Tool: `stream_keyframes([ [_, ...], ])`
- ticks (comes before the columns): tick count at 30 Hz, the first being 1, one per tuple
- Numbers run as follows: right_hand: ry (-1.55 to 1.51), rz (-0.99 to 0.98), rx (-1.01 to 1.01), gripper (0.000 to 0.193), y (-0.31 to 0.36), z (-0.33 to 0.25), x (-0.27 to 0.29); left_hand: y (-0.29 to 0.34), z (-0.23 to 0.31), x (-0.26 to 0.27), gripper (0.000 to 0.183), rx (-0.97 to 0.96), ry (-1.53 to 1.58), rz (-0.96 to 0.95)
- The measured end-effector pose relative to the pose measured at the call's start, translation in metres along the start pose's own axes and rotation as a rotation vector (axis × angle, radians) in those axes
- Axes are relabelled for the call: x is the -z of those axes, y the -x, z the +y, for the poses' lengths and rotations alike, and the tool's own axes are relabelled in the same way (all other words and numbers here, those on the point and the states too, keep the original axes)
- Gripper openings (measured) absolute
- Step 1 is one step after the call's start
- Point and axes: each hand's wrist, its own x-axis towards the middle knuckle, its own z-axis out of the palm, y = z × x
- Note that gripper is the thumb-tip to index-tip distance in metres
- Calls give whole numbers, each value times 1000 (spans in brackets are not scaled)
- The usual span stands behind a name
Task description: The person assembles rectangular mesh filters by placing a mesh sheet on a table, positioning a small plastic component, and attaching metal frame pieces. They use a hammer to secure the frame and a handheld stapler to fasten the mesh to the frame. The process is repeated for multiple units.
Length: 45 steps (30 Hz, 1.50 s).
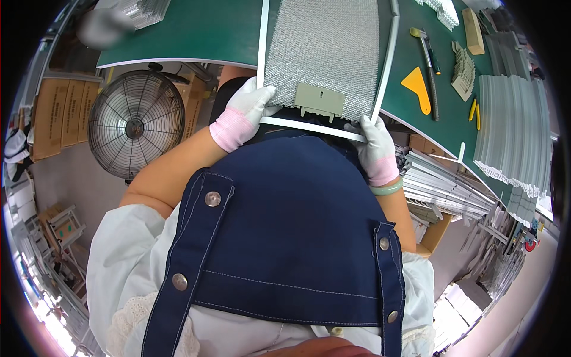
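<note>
Nearest, a navy apron [279, 208] is worn over a pale shirt [122, 262], and a pale green bangle [386, 188] is carried on the right wrist. Beyond the apron, the near end of a slim white frame [312, 128] is held in two gloved hands: its left corner is gripped by the left hand [248, 100], its right corner by the right hand [378, 144], fingers curled about the bars; the undersides of both grips are hidden. Between the side bars a silver mesh panel [324, 47] is seen, its near edge overlapped by a grey-green notched plastic piece [320, 100], untouched by either hand. The panel is extended past the edge of a green table [202, 33]. To the right on the table, a yellow scraper [419, 89], a hammer [429, 71] and yellow-handled pliers [474, 112] are laid out, flanked by stacked grey strips [514, 128]. At far left, below table level, a black fan [135, 101] is placed near brown cartons [65, 113].
</note>
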Motion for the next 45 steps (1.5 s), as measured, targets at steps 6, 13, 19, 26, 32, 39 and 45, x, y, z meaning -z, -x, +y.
stream_keyframes([
  [6, -46, 26, 129, 30, -7, 17, -9, -6, -1, 7, 36, 1, -37, -76],
  [13, -158, 101, 44, 27, 0, 1, -28, -11, -10, 7, 38, -87, 76, -111],
  [19, -227, 78, 30, 17, -15, 19, 3, -12, -8, 6, 36, 40, 116, -28],
  [26, -338, 112, -40, 23, -10, 3, -17, -15, -7, 4, 26, 42, 93, 34],
  [32, 148, -50, 171, 24, -15, 12, 6, -14, -2, -1, 20, 130, 229, -21],
  [39, -465, -109, -264, 24, -3, -17, -22, -14, 33, 2, 27, 205, 335, -286],
  [45, -324, -95, -334, 27, -7, -20, -14, -45, -9, 31, 22, 56, 86, -190],
])
